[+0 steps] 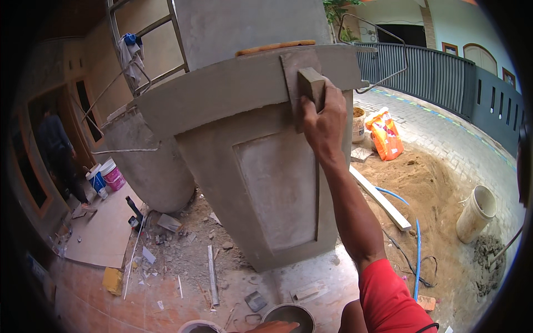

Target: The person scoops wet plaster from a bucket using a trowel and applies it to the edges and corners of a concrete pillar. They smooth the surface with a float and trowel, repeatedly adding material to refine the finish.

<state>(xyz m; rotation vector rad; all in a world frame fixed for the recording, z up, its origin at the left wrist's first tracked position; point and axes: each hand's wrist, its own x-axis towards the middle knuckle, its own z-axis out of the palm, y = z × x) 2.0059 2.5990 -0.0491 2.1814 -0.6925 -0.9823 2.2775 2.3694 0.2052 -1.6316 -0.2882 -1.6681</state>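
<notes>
My right hand is closed round the block handle of a plastering float. The float's flat plate lies against the grey cement band near the top of a tapered pillar. Below that band, the pillar's face has a recessed panel. At the lower edge of the picture, only part of my left hand shows, beside the rim of a dark bucket; its grip is cut off from view. On top of the band rests a wooden strip.
A metal frame stands behind at left, a rounded pot below it. Debris and a metal bar lie on the floor. At right are a sand pile, a white plank, a blue hose and a pail. A person stands far left.
</notes>
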